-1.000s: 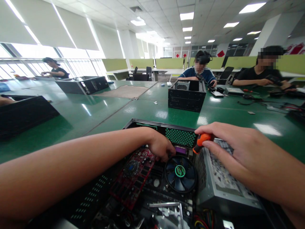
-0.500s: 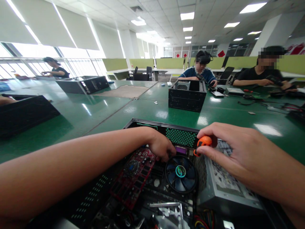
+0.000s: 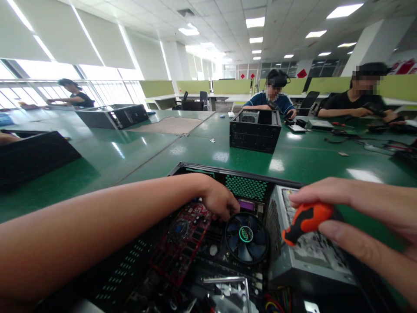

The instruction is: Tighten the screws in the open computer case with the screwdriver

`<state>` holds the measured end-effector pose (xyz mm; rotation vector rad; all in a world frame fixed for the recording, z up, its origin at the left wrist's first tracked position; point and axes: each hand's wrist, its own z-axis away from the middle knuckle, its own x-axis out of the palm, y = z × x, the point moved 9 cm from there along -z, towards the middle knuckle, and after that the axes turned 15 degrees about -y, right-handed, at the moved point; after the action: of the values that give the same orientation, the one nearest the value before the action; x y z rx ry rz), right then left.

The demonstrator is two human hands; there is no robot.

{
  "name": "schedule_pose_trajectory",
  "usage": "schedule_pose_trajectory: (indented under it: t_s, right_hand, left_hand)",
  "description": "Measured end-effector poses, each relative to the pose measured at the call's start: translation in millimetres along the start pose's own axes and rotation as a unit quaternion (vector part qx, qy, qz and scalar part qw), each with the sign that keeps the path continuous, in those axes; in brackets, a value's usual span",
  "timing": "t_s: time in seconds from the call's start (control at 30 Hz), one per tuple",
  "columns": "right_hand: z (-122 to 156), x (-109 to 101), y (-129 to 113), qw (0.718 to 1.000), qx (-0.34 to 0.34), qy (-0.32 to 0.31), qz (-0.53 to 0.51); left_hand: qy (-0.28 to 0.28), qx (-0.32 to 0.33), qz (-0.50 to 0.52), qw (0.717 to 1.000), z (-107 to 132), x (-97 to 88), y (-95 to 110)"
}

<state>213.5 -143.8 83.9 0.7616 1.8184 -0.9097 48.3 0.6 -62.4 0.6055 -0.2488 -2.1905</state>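
My right hand (image 3: pixel 352 217) grips the orange and black handle of a screwdriver (image 3: pixel 309 219) between thumb and fingers, above the metal power supply (image 3: pixel 312 269); no shaft can be made out. Inside the open computer case (image 3: pixel 224 168), my left hand (image 3: pixel 221 202) has its fingers curled downward by the back wall, and whatever they hold is hidden. Close by its fingertips are the purple port (image 3: pixel 246 205) and the black cooling fan (image 3: pixel 246 237). A red circuit card (image 3: pixel 182 243) stands below my left wrist.
Across the green table (image 3: pixel 156 161) stands another black case (image 3: pixel 254 134), with a co-worker (image 3: pixel 272 98) behind it. More cases (image 3: pixel 35 154) lie at the left. At the right, another person (image 3: pixel 361 100) sits behind cables (image 3: pixel 368 143) and parts.
My right hand has moved right and nearer to me with the screwdriver, away from the case's back wall, and its handle now shows more fully. My left hand stays in place.
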Motion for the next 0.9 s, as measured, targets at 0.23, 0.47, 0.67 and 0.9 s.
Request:
schedule_pose_trajectory:
  t_s: [0.23, 0.47, 0.67, 0.9]
  right_hand:
    - [-19.9, 10.2, -24.7, 1.000, -0.015, -0.022, 0.016]
    - [-22.0, 16.8, -31.2, 0.998, -0.028, -0.056, 0.008]
    - [-20.0, 9.5, -34.2, 0.998, -0.050, -0.023, 0.031]
    - [-20.7, 15.0, -35.6, 0.997, -0.052, -0.057, 0.027]
  left_hand:
    - [0.004, -0.011, 0.008, 1.000, 1.1, -0.4, -0.8]
    - [0.003, -0.006, 0.013, 1.000, 0.2, 0.2, -0.8]
    - [-0.001, -0.007, 0.010, 1.000, -0.9, 0.1, -1.1]
    - [-0.004, 0.000, 0.017, 1.000, -0.7, 0.9, -0.1]
